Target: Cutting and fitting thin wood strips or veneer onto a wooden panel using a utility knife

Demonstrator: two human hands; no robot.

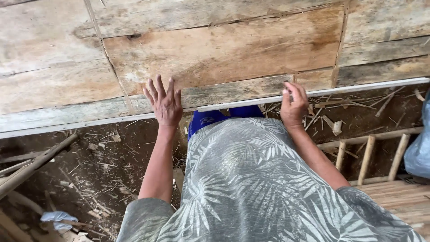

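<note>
The left hand (164, 104) lies flat, fingers spread, on the plank table (215, 54). The right hand (293, 105) pinches a thin pale strip (358, 88) along its edge. Pressing the strip flush while the flat hand steadies seems wise.

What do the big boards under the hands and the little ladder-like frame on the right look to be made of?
The boards look like rough, unfinished wood: visible grain, knots, stains and weathered grey patches. The frame seems to be bamboo or thin poles, pale and round; the look leaves it open.
</note>
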